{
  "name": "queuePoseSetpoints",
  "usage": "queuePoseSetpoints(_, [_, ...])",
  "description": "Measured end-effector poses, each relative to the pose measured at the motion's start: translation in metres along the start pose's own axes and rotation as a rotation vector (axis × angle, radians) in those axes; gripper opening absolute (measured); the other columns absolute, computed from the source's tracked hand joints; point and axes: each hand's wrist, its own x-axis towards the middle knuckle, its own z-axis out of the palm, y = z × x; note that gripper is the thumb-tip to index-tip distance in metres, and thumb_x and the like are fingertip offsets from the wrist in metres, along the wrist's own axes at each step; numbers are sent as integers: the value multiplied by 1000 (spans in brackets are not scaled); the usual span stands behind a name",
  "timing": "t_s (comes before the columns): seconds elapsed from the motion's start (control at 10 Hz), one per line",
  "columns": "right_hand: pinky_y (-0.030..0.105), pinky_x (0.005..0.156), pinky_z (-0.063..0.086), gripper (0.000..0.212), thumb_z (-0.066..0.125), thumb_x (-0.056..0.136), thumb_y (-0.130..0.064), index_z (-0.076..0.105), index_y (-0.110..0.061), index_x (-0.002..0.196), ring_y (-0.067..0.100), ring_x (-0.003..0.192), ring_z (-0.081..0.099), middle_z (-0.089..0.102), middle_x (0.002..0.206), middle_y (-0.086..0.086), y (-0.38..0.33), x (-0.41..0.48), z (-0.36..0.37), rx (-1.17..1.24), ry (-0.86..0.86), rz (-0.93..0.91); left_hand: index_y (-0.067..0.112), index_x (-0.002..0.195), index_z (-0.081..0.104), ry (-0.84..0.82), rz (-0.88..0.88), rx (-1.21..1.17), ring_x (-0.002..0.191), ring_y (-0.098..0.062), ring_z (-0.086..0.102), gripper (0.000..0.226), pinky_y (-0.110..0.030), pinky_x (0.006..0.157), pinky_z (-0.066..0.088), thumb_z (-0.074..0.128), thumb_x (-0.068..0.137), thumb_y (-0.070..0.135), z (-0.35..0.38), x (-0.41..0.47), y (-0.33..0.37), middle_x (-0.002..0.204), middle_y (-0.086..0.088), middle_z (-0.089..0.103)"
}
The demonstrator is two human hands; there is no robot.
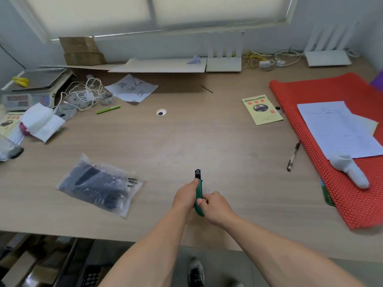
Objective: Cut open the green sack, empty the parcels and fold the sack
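Sack-cutting knife (198,195), green-handled with a black tip, sits between both hands above the near part of the wooden table (186,141); the green sack itself is nowhere in view. The left hand (185,198) wraps closed around the handle's upper part, thumb up near the black tip. The right hand (216,205) closes its fingers on the lower half of the handle, thumb pressed against its side. The knife points away from the person, its black end raised clear of the tabletop.

Left of the knife, a clear plastic bag (99,184) of dark items lies flat on the table, well apart from the hands. Right of the knife lies a black pen (292,156), and beyond it a red mesh mat (323,162) carrying a sheet of paper (335,129) and a white handheld device (350,172). Far beyond the knife, a yellow-green booklet (261,109) lies toward the mat, and a green pen (108,110) lies to the left near tangled white cables (85,94).
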Motion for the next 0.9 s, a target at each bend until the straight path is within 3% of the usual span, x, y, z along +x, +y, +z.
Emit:
queuePoseSetpoints(0.1, [28,71,34,35,43,99,-35,66,-8,100,34,104,57,50,103,14,-8,21,3,12,0,44,20,78,66,-22,-17,48,87,-29,63,56,-47,87,50,51,56,69,-4,34,1,90,-10,67])
queuePoseSetpoints(0.2, [29,66,32,32,45,97,-32,66,-7,91,35,98,58,55,99,17,-16,40,6,30,2,84,14,72,59,-27,-25,107,81,-32,59,56,-38,74,40,51,58,67,-11,56,5,90,-25,61])
queuePoseSetpoints(0.3, [29,63,32,31,47,96,-30,66,-8,88,30,85,55,63,99,21,-23,55,9,41,-13,117,15,79,64,-27,-17,131,90,-32,63,62,-42,85,50,48,54,69,-16,66,12,88,-12,67])
queuePoseSetpoints(0.4, [29,63,34,27,48,95,-31,65,-12,86,29,83,55,64,93,18,-25,65,13,58,-27,143,18,87,68,-35,10,157,98,-31,66,65,-47,94,52,48,54,70,-19,75,12,95,-9,70])
queuePoseSetpoints(0.5, [29,64,37,28,47,96,-32,65,-12,87,29,84,55,64,94,16,-27,71,16,65,-41,161,12,90,68,-44,57,255,92,-31,65,60,-44,88,51,49,67,63,-24,69,20,92,-9,69])
queuePoseSetpoints(0.6, [29,55,35,32,47,96,-34,55,-21,68,27,81,53,63,88,11,-25,74,19,77,-26,154,12,92,68,-45,78,266,95,-30,65,49,-44,88,52,50,74,54,-26,69,23,94,-9,69])
queuePoseSetpoints(0.7, [28,55,35,34,46,97,-34,48,-24,65,25,81,51,61,86,7,-27,74,16,82,-29,161,22,88,66,-64,26,253,94,-29,66,41,-45,89,54,51,68,54,-28,71,24,94,-5,70])
queuePoseSetpoints(0.8, [30,67,36,27,43,98,-35,55,-15,83,27,89,54,65,97,11,-23,74,14,52,-35,141,18,88,66,-74,-54,216,71,-27,58,42,-37,67,49,56,63,50,-32,75,24,82,-8,64])
queuePoseSetpoints(0.9, [29,77,39,37,42,98,-38,62,-8,107,31,107,57,66,111,11,-17,70,6,64,-12,172,14,92,64,-19,-38,233,62,-24,47,26,-29,56,37,57,79,35,-36,69,29,80,-7,58])
